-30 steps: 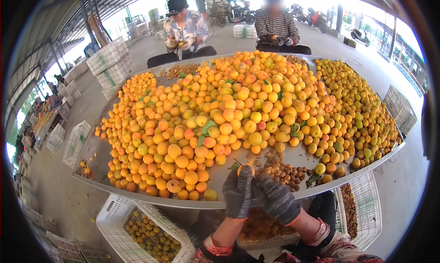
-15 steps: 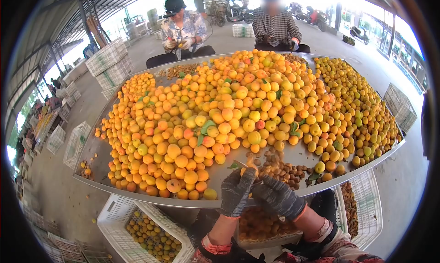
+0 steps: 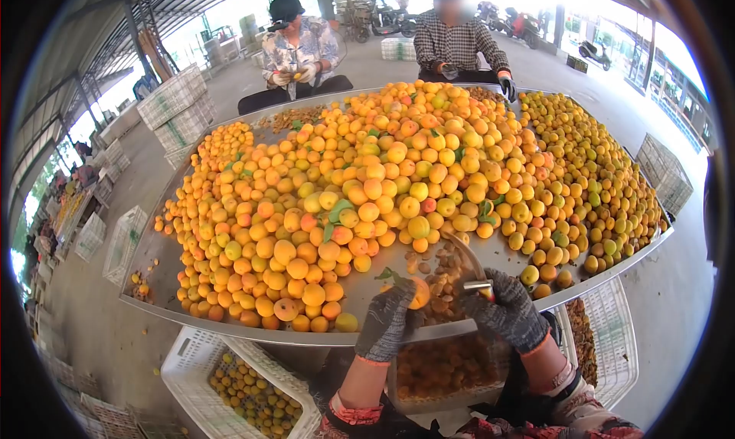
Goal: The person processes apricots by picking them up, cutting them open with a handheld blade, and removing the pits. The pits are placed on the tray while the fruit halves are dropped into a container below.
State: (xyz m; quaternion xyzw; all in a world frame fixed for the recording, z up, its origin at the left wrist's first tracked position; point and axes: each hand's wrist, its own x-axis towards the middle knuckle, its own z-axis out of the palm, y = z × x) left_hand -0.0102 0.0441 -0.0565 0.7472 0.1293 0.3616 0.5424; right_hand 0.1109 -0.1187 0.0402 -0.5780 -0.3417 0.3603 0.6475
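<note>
In a dark grey glove, my left hand (image 3: 387, 322) is closed round an orange apricot (image 3: 418, 293) above the table's near edge. A small green leaf (image 3: 388, 274) shows by its fingertips. My right hand (image 3: 507, 314), gloved alike, grips a curved knife (image 3: 470, 258) whose blade points up and away to the left, apart from the fruit. Beneath and between the hands lie brown apricot pits (image 3: 442, 286) on the metal table (image 3: 360, 290). A big heap of apricots (image 3: 306, 209) rises just beyond them.
Below the table stand a white crate (image 3: 184, 362) of greenish apricots, a container of brownish pieces (image 3: 444, 370) and another white crate (image 3: 616, 347). Smaller yellow-green apricots (image 3: 597, 186) cover the table's right side. Two people (image 3: 298, 52) sit across, one with a gloved hand (image 3: 507, 87) at the table's edge.
My right hand has moved right, away from my left, and the knife blade now shows clearly. The apricot stays in my left hand. One person opposite has moved a hand to the table.
</note>
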